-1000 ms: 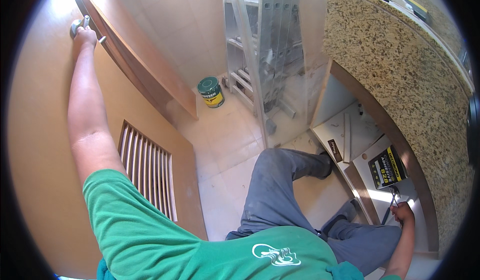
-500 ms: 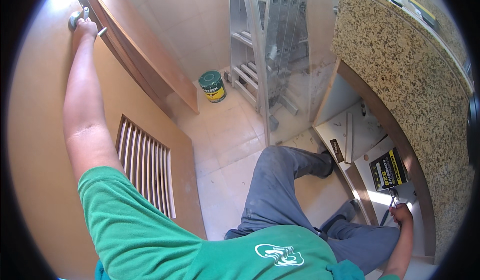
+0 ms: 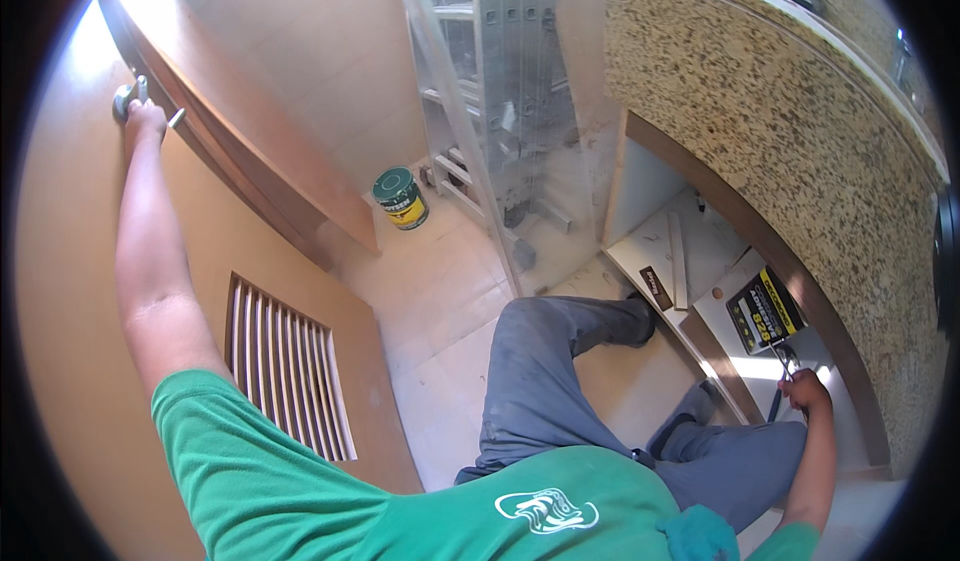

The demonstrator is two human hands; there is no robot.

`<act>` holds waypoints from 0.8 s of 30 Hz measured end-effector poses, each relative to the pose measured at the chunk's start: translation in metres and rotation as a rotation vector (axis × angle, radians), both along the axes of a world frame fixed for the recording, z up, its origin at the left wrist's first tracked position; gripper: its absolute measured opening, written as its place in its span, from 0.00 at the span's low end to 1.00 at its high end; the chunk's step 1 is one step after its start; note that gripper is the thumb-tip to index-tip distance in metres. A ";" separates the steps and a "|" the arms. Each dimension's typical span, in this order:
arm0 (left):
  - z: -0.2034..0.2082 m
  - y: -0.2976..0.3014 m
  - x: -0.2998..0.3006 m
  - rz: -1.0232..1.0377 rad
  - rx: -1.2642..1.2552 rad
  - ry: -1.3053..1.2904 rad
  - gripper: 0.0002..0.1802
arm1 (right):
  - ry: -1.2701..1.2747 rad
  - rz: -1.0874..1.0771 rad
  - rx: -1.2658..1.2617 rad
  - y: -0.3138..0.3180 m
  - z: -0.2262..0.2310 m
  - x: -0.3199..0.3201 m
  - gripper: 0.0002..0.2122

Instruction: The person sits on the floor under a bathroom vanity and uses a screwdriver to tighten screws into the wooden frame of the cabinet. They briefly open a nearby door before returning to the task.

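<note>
Gripping the door handle with the left hand, fingers closed around it, the person sits or crouches between the door and an open low cabinet. The right hand is inside the cabinet opening, folded around a metal-headed tool; the exact kind is hard to tell. The tool's head is right beside a black-and-yellow container, though whether they touch is unclear.

Trouble could come from the wide spread of the arms: if the door swings under the left hand's pull, balance could go, since the right hand is low on the opposite side. A jerk of that right hand could drive the tool into the container and dent or shift it. The cabinet's edge could also scrape the forearm.

The cabinet holds the container, the tool and a pale strip lying near a small dark brown piece. The container's top is not clearly shown, so its contents cannot be told. A green bucket stands on the floor near the ladder, its lid on, hiding whatever is inside.
</note>
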State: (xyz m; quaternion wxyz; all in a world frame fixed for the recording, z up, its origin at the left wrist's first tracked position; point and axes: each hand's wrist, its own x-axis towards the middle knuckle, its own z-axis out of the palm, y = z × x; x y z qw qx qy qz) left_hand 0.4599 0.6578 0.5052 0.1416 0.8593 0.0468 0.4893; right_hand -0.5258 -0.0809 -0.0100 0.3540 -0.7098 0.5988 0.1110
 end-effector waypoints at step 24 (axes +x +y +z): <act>-0.260 -0.287 -0.344 -1.467 -0.015 -0.332 0.03 | 0.063 0.395 -0.278 0.020 0.034 0.016 0.13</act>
